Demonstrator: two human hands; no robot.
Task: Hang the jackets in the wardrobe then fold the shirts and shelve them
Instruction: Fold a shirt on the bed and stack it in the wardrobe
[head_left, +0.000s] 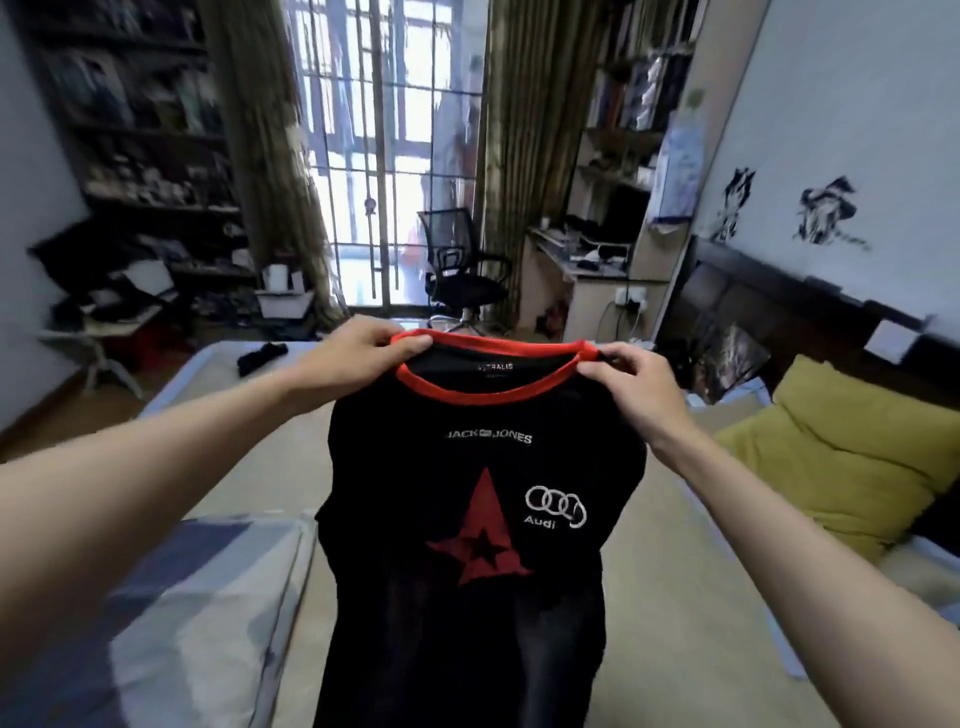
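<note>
A black shirt (467, 597) with a red collar, a red star emblem and white logos hangs upright in front of me above the bed (249, 467). My left hand (358, 353) pinches the left side of the collar. My right hand (634, 384) pinches the right side of the collar. The shirt's front faces me and its sleeves hang folded in behind the body. A small dark garment (262, 356) lies at the far end of the bed.
A yellow pillow (852, 457) lies on the right by the dark headboard (779, 312). A blue-and-white folded quilt (171, 613) lies at the lower left. Beyond the bed stand a black office chair (462, 270), a desk (582, 270), a small white table (104, 332) and dark bookshelves (140, 130).
</note>
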